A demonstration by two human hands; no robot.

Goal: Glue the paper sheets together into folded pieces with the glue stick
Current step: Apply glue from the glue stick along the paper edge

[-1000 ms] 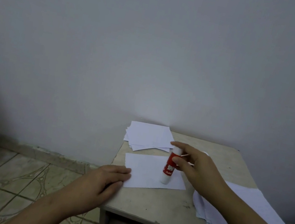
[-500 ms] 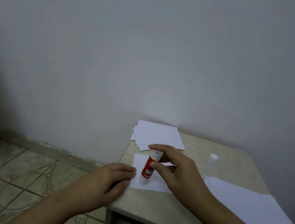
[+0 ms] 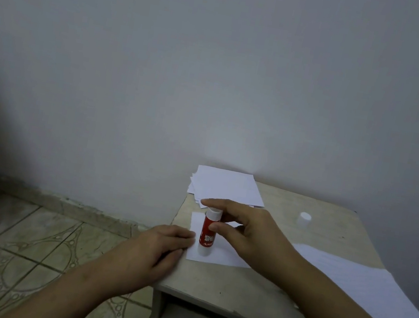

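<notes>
White paper dominates your small beige tabletop (image 3: 250,286), and much of it is only partly readable: your right hand (image 3: 248,233) covers the far right part of the small white rectangular sheet (image 3: 216,255) in front of you, and the large white sheets (image 3: 365,284) at your right run under your forearm and out of the picture's edge. The print on the red-and-white glue stick (image 3: 208,233) is too small to read, and you cannot see whether its lower tip touches the paper. You hold that stick nearly upright over the sheet's left part, your right forefinger curled over its top and your thumb pinching its red side. Your left hand (image 3: 159,248) lies flat, fingers straight, pressing the sheet's left edge just beside the stick. The loose stack of white sheets (image 3: 225,187) lies beyond your right hand against the wall, and the small white cap (image 3: 304,220) stands well apart at the right.
</notes>
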